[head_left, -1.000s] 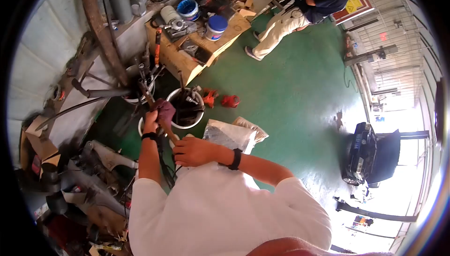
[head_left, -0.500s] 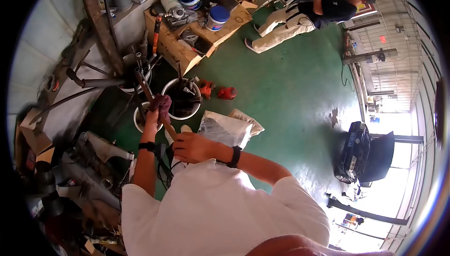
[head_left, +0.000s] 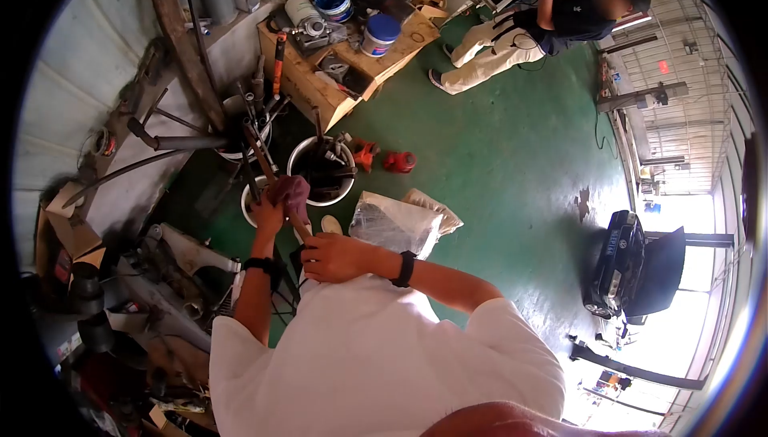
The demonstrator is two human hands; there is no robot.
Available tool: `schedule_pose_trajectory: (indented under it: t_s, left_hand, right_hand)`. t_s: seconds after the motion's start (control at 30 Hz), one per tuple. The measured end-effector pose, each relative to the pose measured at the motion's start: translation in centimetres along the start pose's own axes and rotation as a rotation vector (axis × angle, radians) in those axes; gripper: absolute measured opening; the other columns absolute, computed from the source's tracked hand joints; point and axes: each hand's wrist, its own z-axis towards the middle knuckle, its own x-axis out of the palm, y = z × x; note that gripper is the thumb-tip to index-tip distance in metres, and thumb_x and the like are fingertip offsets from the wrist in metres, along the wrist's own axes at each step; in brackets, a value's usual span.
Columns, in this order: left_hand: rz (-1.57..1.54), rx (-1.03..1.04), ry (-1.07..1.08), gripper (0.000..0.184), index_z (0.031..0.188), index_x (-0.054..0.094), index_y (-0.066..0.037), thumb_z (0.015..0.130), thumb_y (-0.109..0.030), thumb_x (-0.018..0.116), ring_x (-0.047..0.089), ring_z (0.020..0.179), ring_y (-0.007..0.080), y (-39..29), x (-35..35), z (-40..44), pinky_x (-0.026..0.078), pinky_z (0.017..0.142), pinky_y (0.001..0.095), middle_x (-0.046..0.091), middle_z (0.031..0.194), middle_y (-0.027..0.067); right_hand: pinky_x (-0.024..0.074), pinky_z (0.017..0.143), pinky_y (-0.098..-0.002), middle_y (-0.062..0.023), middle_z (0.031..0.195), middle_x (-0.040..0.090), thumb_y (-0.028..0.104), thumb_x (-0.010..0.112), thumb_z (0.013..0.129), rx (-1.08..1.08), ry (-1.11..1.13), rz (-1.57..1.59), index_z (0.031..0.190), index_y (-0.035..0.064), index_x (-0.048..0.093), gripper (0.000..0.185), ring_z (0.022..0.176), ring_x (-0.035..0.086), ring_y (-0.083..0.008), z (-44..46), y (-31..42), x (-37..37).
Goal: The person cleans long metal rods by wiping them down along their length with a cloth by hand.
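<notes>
My left hand (head_left: 267, 215) is closed around a maroon cloth (head_left: 290, 191), which is wrapped over a long brown bar (head_left: 299, 224). My right hand (head_left: 331, 258) grips the bar's near end, close to my white shirt. Beyond the cloth, the bar slants away toward a bucket of upright rods and pipes (head_left: 243, 146). A white bucket (head_left: 350, 184) holding dark metal parts stands just past the cloth. Another pale bucket (head_left: 246, 202) is partly hidden behind my left hand.
Red jacks (head_left: 400, 162) and a plastic-wrapped package (head_left: 390, 223) rest on the green floor. A wooden workbench (head_left: 320, 103) carries a blue-lidded tub (head_left: 379, 35). Another person (head_left: 512, 41) stands at upper right. Metal parts (head_left: 176, 257) crowd the left side; a dark car (head_left: 618, 265) is at right.
My left hand and the cloth have come down the bar, nearer my right hand. The whole view has shifted slightly. Both hands keep hold.
</notes>
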Motion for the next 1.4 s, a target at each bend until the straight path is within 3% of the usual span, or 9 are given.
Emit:
schedule_pose_trajectory:
  t_s: [0.1, 0.4, 0.57, 0.8, 0.87, 1.03, 1.1, 1.2, 1.4]
  left_hand:
    - [0.056, -0.039, -0.135, 0.066, 0.14, 0.043, -0.008, 0.088, -0.04, 0.067, 0.051, 0.111, 0.0554, 1.7, 2.2, 3.6, 0.047, 0.094, 0.0527, 0.035, 0.134, 0.0394]
    - [-0.024, 0.058, -0.194, 0.049, 0.129, 0.044, 0.0, 0.093, -0.026, 0.065, 0.064, 0.08, 0.0423, 1.6, 3.0, 8.3, 0.054, 0.079, 0.052, 0.062, 0.096, 0.0231]
    - [-1.036, -0.484, 0.016, 0.042, 0.133, 0.043, -0.003, 0.1, -0.025, 0.055, 0.061, 0.087, 0.0276, -0.2, 3.3, 6.8, 0.054, 0.077, 0.0455, 0.061, 0.099, 0.0113]
    - [-1.702, -0.588, 0.053, 0.031, 0.118, 0.055, -0.007, 0.106, -0.033, 0.043, 0.06, 0.085, 0.027, 1.3, 5.4, 6.1, 0.053, 0.07, 0.0407, 0.062, 0.099, 0.0088]
    - [-1.859, -0.622, 0.297, 0.045, 0.106, 0.059, -0.007, 0.107, -0.044, 0.032, 0.06, 0.081, 0.0253, 1.1, 5.0, 4.7, 0.053, 0.066, 0.0381, 0.063, 0.094, 0.0083]
    - [-1.782, -0.81, 0.321, 0.056, 0.104, 0.059, -0.009, 0.105, -0.055, 0.028, 0.059, 0.075, 0.0232, -1.5, 2.9, 3.0, 0.05, 0.06, 0.038, 0.062, 0.086, 0.007]
    - [-1.8, -0.555, 0.455, 0.052, 0.108, 0.06, -0.01, 0.104, -0.055, 0.033, 0.058, 0.076, 0.0222, 0.1, 4.4, 2.3, 0.051, 0.068, 0.0355, 0.062, 0.09, 0.0056]
    - [-1.659, -0.635, 0.219, 0.039, 0.109, 0.059, -0.014, 0.103, -0.048, 0.041, 0.057, 0.086, 0.0199, -2.1, 5.0, -2.6, 0.047, 0.076, 0.0368, 0.062, 0.095, 0.0013]
    - [-1.618, -0.607, 0.325, 0.038, 0.118, 0.057, -0.01, 0.104, -0.043, 0.043, 0.057, 0.094, 0.0192, -4.4, 0.8, -4.4, 0.046, 0.085, 0.0344, 0.062, 0.107, 0.0037]
  right_hand:
    - [0.0494, 0.074, -0.0362, -0.0024, 0.089, 0.057, 0.025, 0.064, 0.09, 0.007, 0.003, -0.012, 0.083, 0.0089, 0.062, 0.018, 0.09, 0.054, -0.0226, -0.2, -0.1, 0.1]
    - [0.0499, 0.073, -0.0359, -0.0023, 0.09, 0.057, 0.024, 0.064, 0.09, 0.032, 0.015, -0.011, 0.083, 0.0095, 0.063, 0.016, 0.09, 0.055, -0.0225, -0.5, 0.0, -0.3]
    - [0.0504, 0.074, -0.0361, -0.0026, 0.09, 0.059, 0.024, 0.066, 0.089, 0.087, -0.048, -0.007, 0.084, 0.0095, 0.064, 0.015, 0.089, 0.055, -0.0226, -0.9, -0.5, -0.7]
    - [0.0511, 0.071, -0.0363, -0.0034, 0.086, 0.06, 0.032, 0.075, 0.077, 0.259, -0.134, 0.132, 0.083, 0.009, 0.066, 0.025, 0.086, 0.056, -0.0238, -0.8, -0.6, -1.6]
    - [0.0512, 0.07, -0.0366, -0.0036, 0.086, 0.06, 0.033, 0.075, 0.075, 0.273, -0.135, 0.134, 0.083, 0.0089, 0.066, 0.027, 0.086, 0.056, -0.0238, -0.9, -0.5, -1.7]
    - [0.0481, 0.075, -0.037, -0.0049, 0.089, 0.06, 0.03, 0.076, 0.076, 0.213, -0.065, 0.145, 0.089, 0.009, 0.066, 0.026, 0.085, 0.054, -0.0254, -0.6, -0.7, -1.3]
    - [0.048, 0.075, -0.0369, -0.0049, 0.089, 0.06, 0.031, 0.076, 0.076, 0.217, -0.065, 0.146, 0.089, 0.0091, 0.066, 0.027, 0.084, 0.053, -0.0256, -0.6, -0.8, -1.2]
    - [0.0483, 0.074, -0.0371, -0.0055, 0.089, 0.06, 0.033, 0.077, 0.075, 0.224, -0.033, 0.159, 0.09, 0.0094, 0.066, 0.03, 0.084, 0.054, -0.0261, -0.8, -0.8, -1.7]
    - [0.0497, 0.073, -0.0382, -0.0078, 0.088, 0.061, 0.035, 0.078, 0.074, 0.273, -0.009, 0.213, 0.091, 0.0092, 0.067, 0.032, 0.087, 0.057, -0.0265, -0.4, -0.9, -2.4]
